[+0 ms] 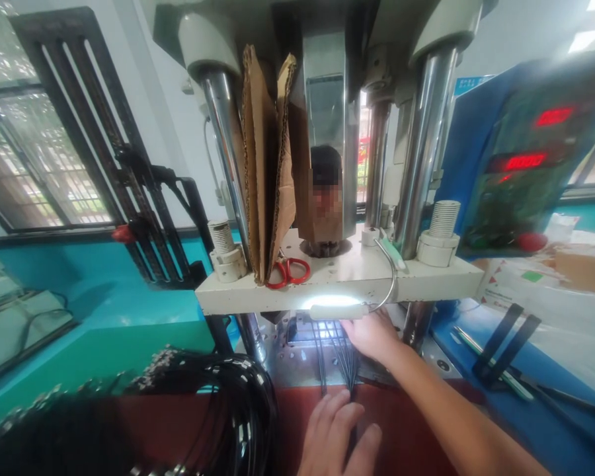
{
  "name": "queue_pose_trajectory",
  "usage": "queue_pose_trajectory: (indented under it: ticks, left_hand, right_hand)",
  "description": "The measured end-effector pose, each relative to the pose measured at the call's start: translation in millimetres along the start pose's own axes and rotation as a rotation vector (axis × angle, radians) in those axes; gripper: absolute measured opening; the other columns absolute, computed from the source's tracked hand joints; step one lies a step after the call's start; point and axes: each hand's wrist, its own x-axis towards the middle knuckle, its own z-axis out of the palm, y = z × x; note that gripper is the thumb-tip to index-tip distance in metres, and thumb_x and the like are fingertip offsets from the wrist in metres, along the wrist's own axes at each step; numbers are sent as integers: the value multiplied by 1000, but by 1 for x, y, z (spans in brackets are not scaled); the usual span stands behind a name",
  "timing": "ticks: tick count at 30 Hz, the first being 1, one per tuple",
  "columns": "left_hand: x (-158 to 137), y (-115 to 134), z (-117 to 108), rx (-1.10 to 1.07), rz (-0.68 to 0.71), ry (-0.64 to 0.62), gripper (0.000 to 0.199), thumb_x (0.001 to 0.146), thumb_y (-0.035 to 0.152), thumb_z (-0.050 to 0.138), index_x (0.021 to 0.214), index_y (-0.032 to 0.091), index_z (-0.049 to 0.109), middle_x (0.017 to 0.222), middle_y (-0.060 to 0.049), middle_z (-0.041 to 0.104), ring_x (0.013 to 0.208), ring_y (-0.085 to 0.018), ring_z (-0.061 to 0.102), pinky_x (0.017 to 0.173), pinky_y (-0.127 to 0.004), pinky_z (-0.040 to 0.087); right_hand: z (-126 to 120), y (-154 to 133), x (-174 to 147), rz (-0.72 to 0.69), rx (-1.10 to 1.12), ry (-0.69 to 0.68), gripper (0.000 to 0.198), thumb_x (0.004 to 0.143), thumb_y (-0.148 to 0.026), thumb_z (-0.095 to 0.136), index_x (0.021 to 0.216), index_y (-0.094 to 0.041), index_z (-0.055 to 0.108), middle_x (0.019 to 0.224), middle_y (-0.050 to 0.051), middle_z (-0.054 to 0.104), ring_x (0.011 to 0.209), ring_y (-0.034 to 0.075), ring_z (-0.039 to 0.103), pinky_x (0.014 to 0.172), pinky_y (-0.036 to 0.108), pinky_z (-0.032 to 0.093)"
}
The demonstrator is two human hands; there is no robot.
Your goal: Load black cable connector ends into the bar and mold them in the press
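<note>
Black thin cables (348, 371) run from the shiny lit metal plate (301, 334) to your bare left hand (338, 433), fingers loose, thumb apart; bare right hand (375, 335) is by the plate, can't tell if gripping. Prob lining cables up rn; next move needs 'em straight imo.

thin black cables (350, 374) lie in perhaps two bunches.

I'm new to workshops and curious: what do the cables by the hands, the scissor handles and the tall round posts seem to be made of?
Cables: dark, smooth, softly shiny; likely a plastic or rubber skin, with the core hidden.
Scissor handles: glossy, bright red; probably plastic.
Posts: mirror-like bright streaks; polished metal, perhaps steel.
</note>
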Motion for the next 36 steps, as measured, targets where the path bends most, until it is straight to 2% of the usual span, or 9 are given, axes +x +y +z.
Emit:
queue_pose_trajectory:
  ticks: [3, 7, 13, 21, 27, 33, 36]
  left_hand:
    - [2, 0, 0, 1, 54, -2, 22, 89, 24, 53, 105, 28, 67, 109, -5, 67, 115, -24, 57, 93, -39, 53]
    - [3, 1, -2, 8, 41, -4, 20, 89, 23, 54, 101, 28, 68, 107, -5, 67, 112, -24, 59, 90, -39, 55]
    - [6, 4, -7, 21, 39, 8, 22, 89, 19, 52, 101, 28, 68, 107, -5, 66, 108, -21, 62, 89, -35, 55]
    - [20, 2, -25, 106, 201, -72, 29, 87, 13, 51, 110, 23, 64, 110, -7, 65, 112, -24, 58, 91, -37, 54]
    - [14, 3, -20, 118, 121, -68, 28, 88, 15, 51, 110, 24, 64, 111, -5, 65, 110, -23, 59, 90, -38, 54]
    - [17, 4, -23, 81, 185, -59, 29, 86, 13, 51, 111, 21, 63, 109, -8, 64, 110, -23, 59, 89, -36, 55]
    - [16, 9, -21, 69, 108, -45, 28, 87, 13, 51, 109, 23, 63, 109, -7, 65, 109, -23, 59, 90, -37, 54]
  right_hand:
    - [-1, -2, 0, 5, 2, 14, 46, 91, -47, 37, 106, -20, 71, 105, 13, 68, 106, 31, 53, 94, 42, 30]
    - [-2, -6, -3, -5, 6, 31, 51, 90, -54, 36, 112, -22, 68, 114, 12, 66, 109, 31, 52, 96, 41, 30]
    - [3, -9, -3, -34, 4, 5, 54, 91, -55, 34, 118, -20, 65, 118, 15, 64, 114, 32, 50, 96, 43, 30]
    - [-11, -23, -1, -54, 32, -48, 50, 91, -54, 39, 121, -22, 63, 121, 12, 64, 116, 28, 51, 98, 38, 31]
    - [-13, -30, 2, -108, 60, -102, 51, 92, -55, 36, 122, -22, 62, 118, 11, 66, 115, 27, 53, 99, 39, 30]
    - [-13, -38, 3, -119, 71, -108, 51, 94, -53, 32, 114, -21, 65, 117, 12, 66, 112, 27, 56, 98, 38, 33]
    - [-11, -44, 2, -127, 73, -114, 52, 92, -56, 33, 114, -21, 65, 116, 12, 67, 109, 28, 58, 96, 39, 35]
